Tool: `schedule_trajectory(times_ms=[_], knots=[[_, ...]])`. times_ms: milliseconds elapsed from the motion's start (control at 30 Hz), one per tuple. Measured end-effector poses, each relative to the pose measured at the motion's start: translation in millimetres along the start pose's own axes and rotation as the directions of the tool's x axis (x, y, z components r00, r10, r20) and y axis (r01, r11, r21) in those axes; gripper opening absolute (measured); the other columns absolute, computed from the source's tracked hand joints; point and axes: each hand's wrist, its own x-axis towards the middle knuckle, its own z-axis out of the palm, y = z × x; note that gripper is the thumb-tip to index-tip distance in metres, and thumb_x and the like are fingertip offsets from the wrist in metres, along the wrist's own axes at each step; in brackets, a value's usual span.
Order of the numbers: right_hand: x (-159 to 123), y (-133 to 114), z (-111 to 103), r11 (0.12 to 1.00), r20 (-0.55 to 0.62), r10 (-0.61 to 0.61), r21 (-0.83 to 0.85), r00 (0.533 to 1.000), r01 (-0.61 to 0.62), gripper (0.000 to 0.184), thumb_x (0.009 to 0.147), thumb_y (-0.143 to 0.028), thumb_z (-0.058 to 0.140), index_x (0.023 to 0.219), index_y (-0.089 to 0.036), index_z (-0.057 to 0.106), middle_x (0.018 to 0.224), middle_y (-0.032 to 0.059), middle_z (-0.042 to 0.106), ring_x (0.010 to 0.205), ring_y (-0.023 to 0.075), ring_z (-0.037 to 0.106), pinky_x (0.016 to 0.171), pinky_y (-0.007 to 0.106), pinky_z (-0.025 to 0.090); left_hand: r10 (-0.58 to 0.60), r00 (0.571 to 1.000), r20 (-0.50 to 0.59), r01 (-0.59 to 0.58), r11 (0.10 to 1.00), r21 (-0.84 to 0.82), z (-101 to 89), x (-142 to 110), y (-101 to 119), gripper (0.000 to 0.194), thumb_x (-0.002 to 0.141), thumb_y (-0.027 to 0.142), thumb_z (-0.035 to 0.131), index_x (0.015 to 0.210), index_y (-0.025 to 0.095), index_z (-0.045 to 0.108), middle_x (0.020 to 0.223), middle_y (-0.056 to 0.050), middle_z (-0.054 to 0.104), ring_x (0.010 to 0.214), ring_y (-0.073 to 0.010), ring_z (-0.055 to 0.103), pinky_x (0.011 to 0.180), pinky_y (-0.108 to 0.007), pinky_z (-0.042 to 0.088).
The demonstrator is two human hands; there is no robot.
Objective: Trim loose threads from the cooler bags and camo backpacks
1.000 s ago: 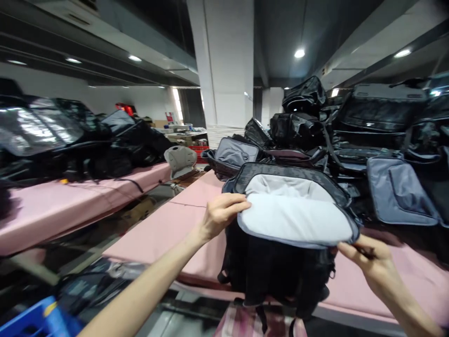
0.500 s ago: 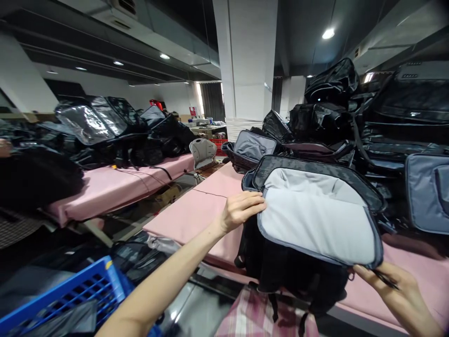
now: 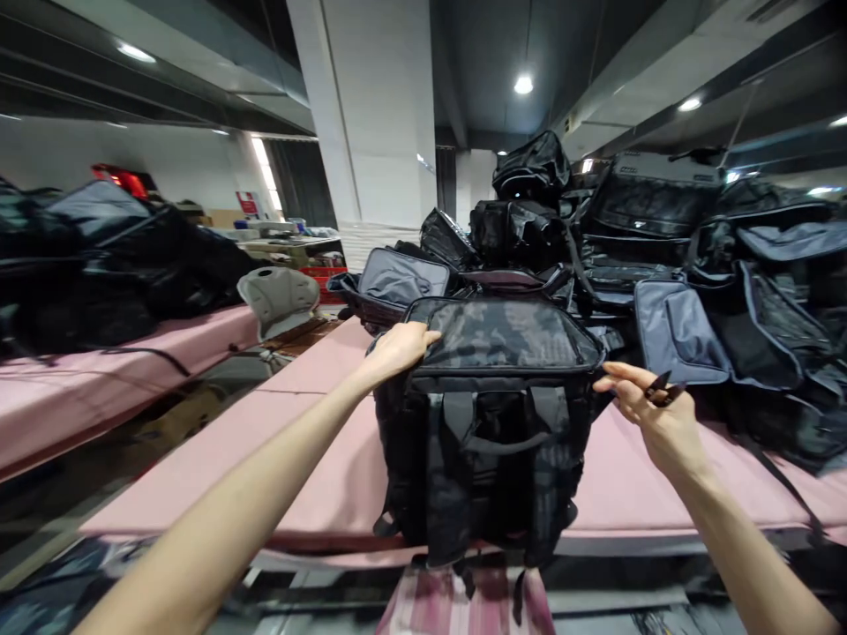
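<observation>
Pink cloth (image 3: 318, 467) covers a table beneath 1 boxy camouflage-fabric backpack (image 3: 493, 441), upright. The left hand (image 3: 405, 346) pinches its top edge; the right hand (image 3: 652, 401), fingertips near the opposite corner, clutches a small dark tool (image 3: 662, 391).

Camouflage bag (image 3: 506, 333): top panel mottled in dark grey and black; front straps patterned in the same dark camouflage; edging black. Desk (image 3: 318, 450): plain pink covering. Open bag (image 3: 403, 280) behind: blue-grey lining. Upright flap (image 3: 678, 331) at right: blue-grey, with a darker border. Bag pile (image 3: 529, 225): chiefly black, partly glossy. Checked cloth (image 3: 467, 604) below the desk edge: pink, maroon and white. Chair back (image 3: 279, 300): light grey; seat, brown. Pillar (image 3: 384, 123): white. Crate (image 3: 324, 284): red. Curtain (image 3: 303, 181): dark grey. Tool in the right hand (image 3: 652, 414): black.
</observation>
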Motion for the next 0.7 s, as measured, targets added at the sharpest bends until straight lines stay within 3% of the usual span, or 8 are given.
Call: schedule_trajectory(times_ms=[100, 167, 233, 300, 400, 533, 633, 700], knots=[[-5, 15, -11, 0.981, -0.121, 0.017, -0.192, 0.993, -0.04, 0.026, 0.068, -0.042, 0.062, 0.075, -0.017, 0.068, 0.067, 0.0051, 0.065, 0.065, 0.0183, 0.057, 0.061, 0.03, 0.045, -0.054, 0.999, -0.01, 0.055, 0.986, 0.156, -4.6, 1, 14, 0.039, 0.087, 0.04, 0.035, 0.089, 0.011, 0.062, 0.087, -0.019, 0.065, 0.083, -0.0309, 0.061, 0.068, -0.035, 0.045], [-13, 32, -21, 0.959, -0.147, 0.063, -0.267, 0.987, -0.101, 0.027, 0.067, -0.043, 0.062, 0.067, -0.017, 0.066, 0.068, 0.0056, 0.065, 0.072, 0.0216, 0.06, 0.068, 0.032, 0.046, -0.035, 0.98, -0.198, 0.083, 0.968, 0.238, -8.1, -11, 22, 0.038, 0.087, 0.037, 0.038, 0.099, 0.007, 0.058, 0.089, -0.021, 0.063, 0.084, -0.0321, 0.06, 0.069, -0.038, 0.044], [-20, 50, -30, 0.939, -0.157, 0.132, -0.296, 0.979, -0.174, 0.032, 0.064, -0.046, 0.062, 0.075, -0.016, 0.066, 0.073, 0.0067, 0.066, 0.072, 0.0228, 0.06, 0.068, 0.034, 0.047, 0.072, 0.899, -0.431, 0.064, 0.954, 0.292, -8.6, -32, 32, 0.036, 0.086, 0.032, 0.044, 0.108, 0.006, 0.054, 0.095, -0.021, 0.061, 0.09, -0.0322, 0.057, 0.073, -0.04, 0.043], [-25, 65, -33, 0.928, -0.133, 0.169, -0.312, 0.977, -0.203, 0.043, 0.062, -0.048, 0.065, 0.091, -0.015, 0.065, 0.082, 0.0081, 0.066, 0.076, 0.0236, 0.059, 0.071, 0.035, 0.047, 0.264, 0.788, -0.556, -0.097, 0.945, 0.312, -0.7, -60, 48, 0.028, 0.086, 0.028, 0.046, 0.106, 0.01, 0.054, 0.098, -0.017, 0.06, 0.091, -0.0284, 0.055, 0.076, -0.038, 0.042], [-26, 78, -24, 0.941, -0.087, 0.132, -0.301, 0.987, -0.153, 0.051, 0.062, -0.049, 0.066, 0.102, -0.017, 0.06, 0.095, 0.0093, 0.064, 0.084, 0.0231, 0.059, 0.075, 0.035, 0.046, 0.574, 0.679, -0.457, -0.517, 0.816, 0.257, 28.3, -102, 78, 0.018, 0.087, 0.031, 0.048, 0.09, 0.016, 0.058, 0.086, -0.007, 0.061, 0.077, -0.0196, 0.055, 0.069, -0.03, 0.043], [-9, 78, 5, 0.921, -0.203, 0.043, -0.372, 0.978, -0.118, 0.045, 0.067, -0.051, 0.061, 0.098, -0.018, 0.059, 0.085, 0.0063, 0.064, 0.076, 0.0204, 0.058, 0.069, 0.031, 0.045, 0.632, 0.672, -0.387, -0.651, 0.752, 0.098, 62.3, -114, 116, 0.025, 0.081, 0.035, 0.056, 0.096, 0.015, 0.055, 0.094, -0.007, 0.06, 0.082, -0.0184, 0.055, 0.07, -0.028, 0.045], [9, 67, 19, 0.878, -0.175, -0.038, -0.476, 0.984, -0.051, 0.032, 0.073, -0.049, 0.056, 0.083, -0.02, 0.061, 0.077, 0.003, 0.063, 0.07, 0.0187, 0.057, 0.064, 0.028, 0.041, 0.581, 0.698, -0.418, -0.601, 0.793, 0.098, 62.7, -83, 133, 0.025, 0.081, 0.028, 0.058, 0.104, 0.017, 0.054, 0.103, -0.008, 0.058, 0.094, -0.0201, 0.052, 0.077, -0.03, 0.043], [18, 58, 18, 0.883, -0.098, -0.113, -0.466, 0.989, 0.055, 0.028, 0.078, -0.045, 0.05, 0.073, -0.019, 0.06, 0.07, 0.0017, 0.061, 0.065, 0.0165, 0.055, 0.06, 0.026, 0.039, 0.562, 0.747, -0.354, -0.55, 0.823, 0.146, 56.3, -58, 138, 0.029, 0.08, 0.028, 0.059, 0.107, 0.019, 0.054, 0.105, -0.008, 0.058, 0.097, -0.0218, 0.051, 0.077, -0.031, 0.042]])
